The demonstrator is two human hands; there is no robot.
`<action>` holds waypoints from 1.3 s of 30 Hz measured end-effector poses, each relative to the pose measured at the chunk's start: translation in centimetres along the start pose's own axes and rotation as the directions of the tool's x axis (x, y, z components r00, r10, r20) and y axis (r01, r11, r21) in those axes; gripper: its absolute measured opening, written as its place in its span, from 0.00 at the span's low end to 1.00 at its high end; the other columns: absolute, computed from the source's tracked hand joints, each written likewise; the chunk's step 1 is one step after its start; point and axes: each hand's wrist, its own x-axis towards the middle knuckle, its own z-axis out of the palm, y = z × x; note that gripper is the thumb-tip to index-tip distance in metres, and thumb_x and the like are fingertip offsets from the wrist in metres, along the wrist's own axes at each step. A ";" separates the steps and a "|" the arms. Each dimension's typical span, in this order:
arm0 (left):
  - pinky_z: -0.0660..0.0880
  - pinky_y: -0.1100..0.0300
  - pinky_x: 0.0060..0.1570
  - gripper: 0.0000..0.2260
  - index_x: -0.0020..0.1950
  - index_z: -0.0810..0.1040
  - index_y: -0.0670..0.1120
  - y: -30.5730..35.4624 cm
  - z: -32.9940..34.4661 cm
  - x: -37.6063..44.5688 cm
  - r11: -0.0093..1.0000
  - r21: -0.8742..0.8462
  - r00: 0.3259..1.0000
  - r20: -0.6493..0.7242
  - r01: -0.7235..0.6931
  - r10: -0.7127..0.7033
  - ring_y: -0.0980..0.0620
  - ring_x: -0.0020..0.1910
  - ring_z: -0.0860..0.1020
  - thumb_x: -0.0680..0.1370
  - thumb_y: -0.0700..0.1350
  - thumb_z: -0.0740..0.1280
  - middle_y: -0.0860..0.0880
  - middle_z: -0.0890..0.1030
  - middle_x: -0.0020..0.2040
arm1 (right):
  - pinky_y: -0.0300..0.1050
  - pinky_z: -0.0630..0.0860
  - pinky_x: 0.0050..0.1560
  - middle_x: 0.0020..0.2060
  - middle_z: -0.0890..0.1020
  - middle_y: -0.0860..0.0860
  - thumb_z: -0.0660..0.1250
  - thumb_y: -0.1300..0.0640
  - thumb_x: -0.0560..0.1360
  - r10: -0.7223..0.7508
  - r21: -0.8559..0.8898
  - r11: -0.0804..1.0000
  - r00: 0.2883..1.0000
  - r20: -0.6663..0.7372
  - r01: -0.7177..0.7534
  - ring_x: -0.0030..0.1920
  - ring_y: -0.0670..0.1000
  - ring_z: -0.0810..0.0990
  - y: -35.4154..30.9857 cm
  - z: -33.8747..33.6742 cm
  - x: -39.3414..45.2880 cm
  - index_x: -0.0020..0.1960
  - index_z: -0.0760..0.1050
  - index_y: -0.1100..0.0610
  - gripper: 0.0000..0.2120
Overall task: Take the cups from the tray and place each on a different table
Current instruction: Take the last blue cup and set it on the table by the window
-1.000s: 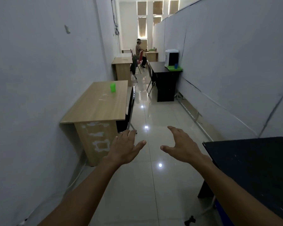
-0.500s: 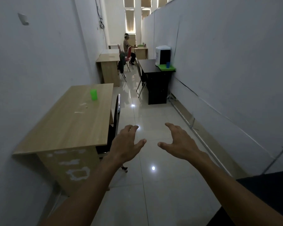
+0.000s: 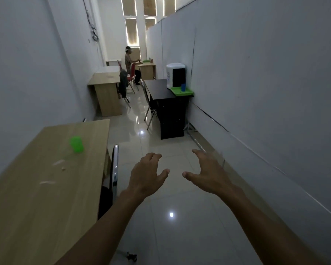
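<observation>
A green cup (image 3: 76,144) stands on the light wooden table (image 3: 36,188) at my left. Farther down the corridor a green tray (image 3: 181,91) lies on a black table (image 3: 161,88) against the right wall, with a blue cup (image 3: 183,87) upright on it beside a white water dispenser (image 3: 175,75). My left hand (image 3: 147,175) and my right hand (image 3: 206,173) reach forward over the floor, fingers spread and relaxed, holding nothing. Both hands are well short of the tray.
A chair (image 3: 114,173) is tucked under the near wooden table. Another wooden table (image 3: 105,79) stands further on the left, with chairs beside it. A person (image 3: 130,66) sits at a far desk. The tiled aisle (image 3: 170,188) runs between the tables.
The view has advanced down the corridor: the wooden table with the green cup is now beside me, the black table with the tray looks closer. A near black table at right left the view.
</observation>
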 end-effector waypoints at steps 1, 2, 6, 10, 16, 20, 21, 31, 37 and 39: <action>0.74 0.50 0.60 0.26 0.70 0.69 0.45 -0.5 1.1 2.5 1.000 0.007 1.000 0.003 -0.008 0.008 0.48 0.64 0.73 0.76 0.56 0.66 0.47 0.73 0.68 | 0.54 0.67 0.67 0.75 0.63 0.52 0.71 0.41 0.70 0.006 0.010 1.000 1.000 -0.015 -0.006 0.73 0.53 0.62 0.7 0.0 2.5 0.77 0.55 0.49 0.41; 0.74 0.51 0.60 0.26 0.70 0.69 0.45 -0.9 2.1 5.0 1.000 0.013 1.000 0.001 -0.014 0.014 0.48 0.64 0.73 0.76 0.56 0.66 0.47 0.73 0.68 | 0.54 0.67 0.67 0.75 0.64 0.52 0.71 0.41 0.71 0.009 0.013 1.000 0.999 -0.031 -0.009 0.73 0.54 0.63 1.4 -0.1 5.1 0.77 0.56 0.50 0.41; 0.74 0.52 0.58 0.26 0.70 0.70 0.45 -2.4 6.2 15.0 1.000 0.015 1.000 -0.015 -0.026 0.026 0.48 0.64 0.74 0.75 0.56 0.66 0.47 0.73 0.68 | 0.52 0.67 0.66 0.74 0.64 0.52 0.71 0.41 0.71 -0.004 -0.001 1.000 0.999 -0.046 0.004 0.72 0.54 0.65 5.1 -0.1 15.1 0.77 0.56 0.50 0.40; 0.73 0.53 0.59 0.26 0.70 0.69 0.45 -3.1 9.9 25.5 1.000 0.010 1.000 -0.012 -0.016 0.016 0.48 0.65 0.73 0.76 0.56 0.66 0.46 0.73 0.69 | 0.51 0.67 0.66 0.74 0.65 0.53 0.71 0.42 0.71 0.008 0.009 1.000 0.999 -0.041 -0.008 0.72 0.54 0.65 9.0 -0.5 25.0 0.76 0.57 0.51 0.40; 0.63 0.50 0.69 0.28 0.74 0.64 0.45 -4.5 14.5 38.9 0.997 0.054 0.997 0.052 0.047 -0.050 0.46 0.74 0.63 0.78 0.58 0.62 0.44 0.65 0.75 | 0.48 0.66 0.66 0.74 0.64 0.52 0.70 0.42 0.72 0.007 -0.001 1.000 1.000 0.030 -0.007 0.72 0.53 0.65 13.4 -0.7 38.7 0.77 0.56 0.52 0.40; 0.64 0.51 0.68 0.28 0.74 0.64 0.45 -6.3 16.7 46.8 0.997 0.046 0.997 0.042 0.062 -0.064 0.46 0.73 0.64 0.78 0.58 0.62 0.44 0.67 0.74 | 0.50 0.66 0.66 0.74 0.64 0.53 0.70 0.41 0.71 0.011 0.015 1.000 0.998 0.059 -0.012 0.72 0.53 0.64 15.8 0.3 47.2 0.77 0.56 0.52 0.41; 0.64 0.51 0.69 0.28 0.74 0.64 0.45 -7.0 17.2 48.9 0.997 0.043 0.997 0.042 0.065 -0.067 0.46 0.73 0.64 0.78 0.58 0.62 0.44 0.67 0.74 | 0.51 0.67 0.66 0.74 0.65 0.52 0.70 0.41 0.71 0.013 0.021 1.000 0.998 0.065 -0.014 0.72 0.53 0.64 16.3 0.6 49.4 0.77 0.56 0.51 0.41; 0.70 0.52 0.62 0.23 0.68 0.71 0.44 -15.8 20.6 71.6 0.999 -0.026 0.999 -0.002 0.047 -0.047 0.47 0.65 0.72 0.77 0.55 0.65 0.45 0.73 0.67 | 0.48 0.68 0.66 0.72 0.68 0.51 0.69 0.38 0.69 0.006 0.014 1.000 0.999 0.050 -0.007 0.70 0.51 0.67 18.2 4.3 73.4 0.76 0.59 0.51 0.41; 0.74 0.54 0.56 0.22 0.65 0.73 0.43 -20.1 21.6 84.3 0.998 -0.053 0.998 -0.044 0.034 -0.036 0.48 0.60 0.75 0.76 0.53 0.66 0.46 0.76 0.63 | 0.51 0.70 0.65 0.70 0.71 0.53 0.73 0.44 0.70 0.067 0.079 0.995 0.998 -0.007 -0.066 0.69 0.54 0.69 18.5 5.0 86.0 0.74 0.64 0.53 0.38; 0.76 0.53 0.54 0.21 0.64 0.74 0.43 -21.3 22.3 88.1 0.998 -0.044 0.998 -0.054 0.033 -0.035 0.48 0.59 0.75 0.76 0.53 0.67 0.46 0.77 0.62 | 0.52 0.71 0.65 0.69 0.71 0.54 0.73 0.45 0.70 0.068 0.084 0.994 0.998 -0.020 -0.066 0.68 0.54 0.70 19.0 5.3 89.8 0.74 0.65 0.54 0.37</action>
